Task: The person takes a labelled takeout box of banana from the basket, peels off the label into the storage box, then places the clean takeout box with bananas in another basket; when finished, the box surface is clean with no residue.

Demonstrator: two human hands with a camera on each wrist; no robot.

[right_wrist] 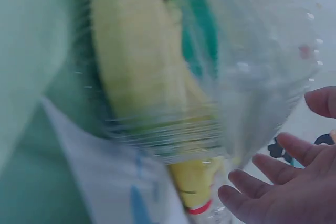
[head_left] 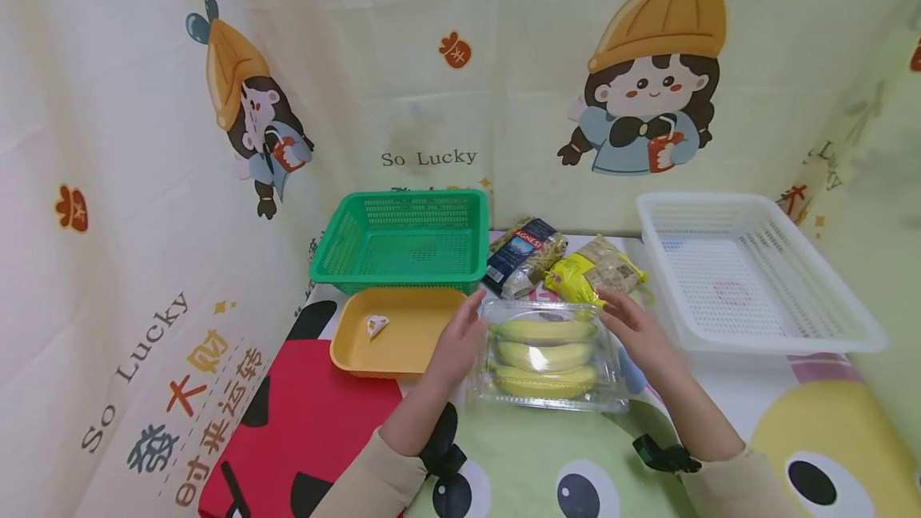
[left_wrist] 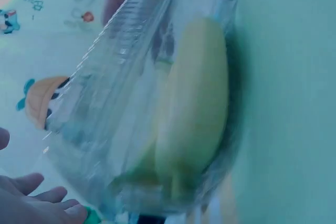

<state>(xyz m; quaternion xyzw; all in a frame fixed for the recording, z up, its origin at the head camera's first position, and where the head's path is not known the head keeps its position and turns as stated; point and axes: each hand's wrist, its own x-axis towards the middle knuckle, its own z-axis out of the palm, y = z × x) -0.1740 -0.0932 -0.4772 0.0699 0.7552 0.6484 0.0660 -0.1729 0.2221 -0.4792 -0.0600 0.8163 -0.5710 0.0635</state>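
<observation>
Left hand [head_left: 460, 339] and right hand [head_left: 640, 332] (fingers [right_wrist: 298, 149] spread) flank a box [head_left: 547, 404] of bananas [head_left: 544, 357].

The box [head_left: 550, 404] is clear, glossy plastic.

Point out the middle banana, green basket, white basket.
middle banana [head_left: 557, 356]: head view, on its peel, near mid-length.
green basket [head_left: 406, 250]: head view, on the bare floor inside.
white basket [head_left: 734, 268]: head view, on the bare floor inside.
</observation>
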